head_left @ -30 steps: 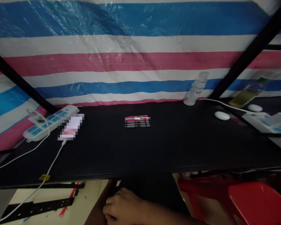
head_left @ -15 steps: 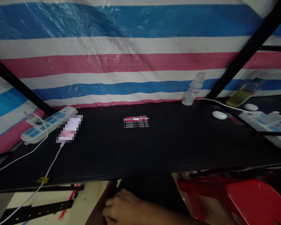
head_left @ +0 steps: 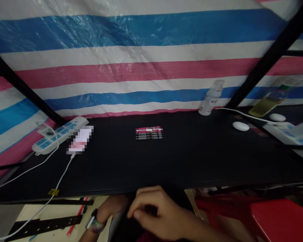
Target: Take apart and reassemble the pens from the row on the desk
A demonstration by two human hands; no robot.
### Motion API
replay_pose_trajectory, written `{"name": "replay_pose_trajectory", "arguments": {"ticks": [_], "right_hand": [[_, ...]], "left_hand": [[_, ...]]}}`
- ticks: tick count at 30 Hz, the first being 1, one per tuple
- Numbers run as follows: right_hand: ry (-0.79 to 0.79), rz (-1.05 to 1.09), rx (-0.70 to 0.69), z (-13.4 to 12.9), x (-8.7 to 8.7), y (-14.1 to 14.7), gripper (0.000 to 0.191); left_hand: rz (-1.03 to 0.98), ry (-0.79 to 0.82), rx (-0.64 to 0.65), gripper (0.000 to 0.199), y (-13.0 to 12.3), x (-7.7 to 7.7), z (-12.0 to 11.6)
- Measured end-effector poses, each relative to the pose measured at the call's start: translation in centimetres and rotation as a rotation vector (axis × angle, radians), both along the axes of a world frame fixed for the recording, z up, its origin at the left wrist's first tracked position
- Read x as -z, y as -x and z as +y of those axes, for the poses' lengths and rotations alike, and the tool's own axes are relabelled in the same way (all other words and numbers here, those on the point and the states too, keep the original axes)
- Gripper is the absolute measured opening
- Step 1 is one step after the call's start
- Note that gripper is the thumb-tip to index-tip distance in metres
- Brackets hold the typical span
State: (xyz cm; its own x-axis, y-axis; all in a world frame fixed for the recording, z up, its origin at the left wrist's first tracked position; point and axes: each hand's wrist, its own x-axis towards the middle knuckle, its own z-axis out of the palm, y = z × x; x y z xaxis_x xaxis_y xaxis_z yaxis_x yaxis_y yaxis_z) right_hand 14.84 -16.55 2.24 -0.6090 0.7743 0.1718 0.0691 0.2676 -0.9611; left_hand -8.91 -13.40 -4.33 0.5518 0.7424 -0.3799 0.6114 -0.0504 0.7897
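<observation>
Several pens [head_left: 149, 133], red ones behind and grey-black ones in front, lie side by side in a compact row on the black table [head_left: 146, 164]. My right hand [head_left: 158, 210] is at the table's front edge, its fingers curled loosely toward the thumb, with a gap and nothing seen between them. My left hand [head_left: 116, 203], with a watch on the wrist, is lower left, partly under the table edge; its fingers are hidden. Neither hand touches the pens.
A power strip [head_left: 60, 134], a blurred-out phone [head_left: 80, 139] and white cables are on the left. A white bottle [head_left: 212, 97], a white oval object [head_left: 240, 126], a tilted bottle [head_left: 267, 102] and another strip stand right. A red stool [head_left: 282, 218] is lower right.
My hands, which were crossed together below the table edge, have separated. The right has risen to the edge and the left has moved left. The view has shifted slightly.
</observation>
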Motion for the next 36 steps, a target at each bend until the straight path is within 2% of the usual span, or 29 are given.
{"name": "replay_pose_trajectory", "arguments": {"ticks": [2, 3, 4, 6, 7, 8, 10, 13, 15, 17, 21, 23, 26, 29, 32, 34, 36], "right_hand": [[0.081, 0.112, 0.180, 1.7, -0.8, -1.4, 0.021], [0.118, 0.152, 0.269, 2.8, -0.8, -2.0, 0.021], [0.129, 0.167, 0.353, 4.0, -0.7, -2.7, 0.020], [0.108, 0.205, 0.494, 6.5, -0.1, -4.0, 0.019], [0.114, 0.211, 0.550, 7.7, 0.3, -4.7, 0.019], [0.117, 0.205, 0.610, 8.9, 0.6, -5.4, 0.021], [0.100, 0.173, 0.703, 11.0, 1.2, -6.7, 0.023], [0.059, 0.142, 0.814, 13.9, 2.2, -8.0, 0.029], [0.025, 0.151, 0.880, 15.7, 2.9, -8.2, 0.032], [-0.002, 0.160, 0.934, 17.5, 3.5, -8.0, 0.033], [-0.073, 0.167, 0.951, 20.3, 4.3, -6.8, 0.032], [-0.120, 0.140, 0.929, 21.4, 4.4, -6.3, 0.029], [-0.160, 0.109, 0.889, 22.9, 4.3, -5.9, 0.024], [-0.140, 0.121, 0.881, 24.1, 4.1, -5.6, 0.021], [-0.131, 0.126, 0.881, 24.6, 4.0, -5.2, 0.021], [-0.128, 0.137, 0.878, 24.6, 3.9, -5.0, 0.021], [-0.104, 0.166, 0.873, 24.5, 3.9, -4.8, 0.022]], "left_hand": [[0.158, 0.024, -0.017, 0.036, 0.4, -0.9, -0.5], [0.165, 0.030, 0.075, 0.037, 0.5, -1.8, -0.8], [0.133, 0.065, 0.198, 0.047, 0.4, -3.1, -1.1], [-0.003, 0.168, 0.450, 0.050, 0.0, -6.0, -1.4], [-0.093, 0.203, 0.499, 0.050, -0.3, -7.6, -1.3], [-0.165, 0.192, 0.466, 0.048, -0.6, -8.9, -1.0], [-0.324, 0.172, 0.295, 0.038, -1.1, -11.1, 0.0], [-0.700, 0.224, -0.007, 0.024, -1.8, -12.4, 3.0], [-0.903, 0.259, -0.197, 0.023, -2.4, -12.5, 5.6], [-1.008, 0.268, -0.372, 0.016, -3.0, -12.3, 8.5], [-1.049, 0.294, -0.625, 0.022, -3.7, -11.1, 14.4], [-1.071, 0.244, -0.741, 0.028, -3.8, -10.2, 17.2], [-1.070, 0.083, -0.867, 0.031, -4.0, -8.6, 20.5], [-1.065, -0.021, -0.896, 0.030, -4.7, -7.2, 22.4], [-1.002, -0.159, -0.886, 0.022, -5.9, -6.2, 22.9], [-0.952, -0.259, -0.830, 0.018, -7.0, -5.5, 22.6], [-0.934, -0.287, -0.753, 0.018, -8.1, -5.0, 22.1]]}}
